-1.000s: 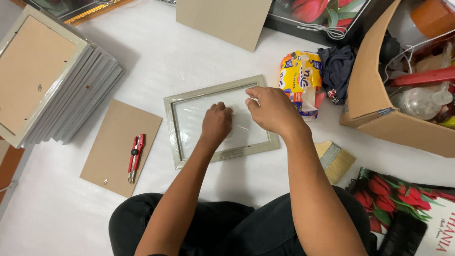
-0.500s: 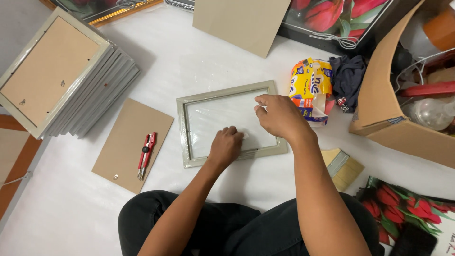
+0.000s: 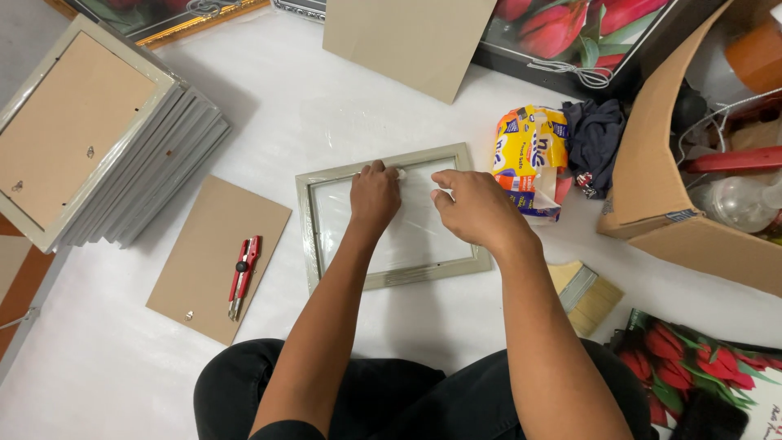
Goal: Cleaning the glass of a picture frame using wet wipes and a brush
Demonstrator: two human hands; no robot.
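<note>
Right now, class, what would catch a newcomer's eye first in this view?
First, the two hands at centre: the left hand and right hand both rest on the glass of a grey-green picture frame lying on the white sheet. Next, the stack of frames lying face down at upper left, and the red utility knife on a brown backing board left of the frame.

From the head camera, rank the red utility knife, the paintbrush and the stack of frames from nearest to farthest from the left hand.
1. Red utility knife, lying on the brown backing board to the left of the left hand.
2. Paintbrush, on the far side, lower right beyond the right arm.
3. Stack of frames, far left at the upper corner.
</note>
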